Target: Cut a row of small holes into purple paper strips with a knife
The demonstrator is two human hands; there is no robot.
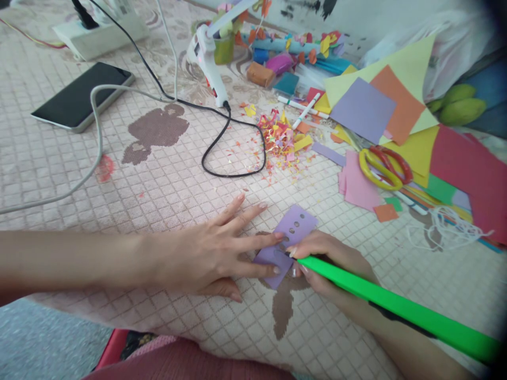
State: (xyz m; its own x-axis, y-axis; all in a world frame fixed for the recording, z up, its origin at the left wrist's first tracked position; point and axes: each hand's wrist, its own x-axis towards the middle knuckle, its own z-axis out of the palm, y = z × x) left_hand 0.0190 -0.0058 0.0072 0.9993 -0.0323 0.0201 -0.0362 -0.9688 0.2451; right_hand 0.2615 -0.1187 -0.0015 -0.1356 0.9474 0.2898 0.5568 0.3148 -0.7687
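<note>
A strip of purple paper (285, 228) with several round holes lies slantwise on the tablecloth. My left hand (206, 248) is spread flat, its fingertips pressing the strip's left and lower part. My right hand (336, 258) grips what looks like a green utility knife (380, 303) near its front end. The tool's dark tip meets the paper beside my left index and middle fingers; my right fingertips partly hide it. The long green body slopes back over my right wrist.
Scissors (380, 168), coloured paper sheets (362, 108) and white string (447, 232) lie at the right. Paper scraps (281, 134) and a glue gun (208, 66) with its black cord are beyond my hands. A phone (83, 95) and power strip (101, 31) sit back left.
</note>
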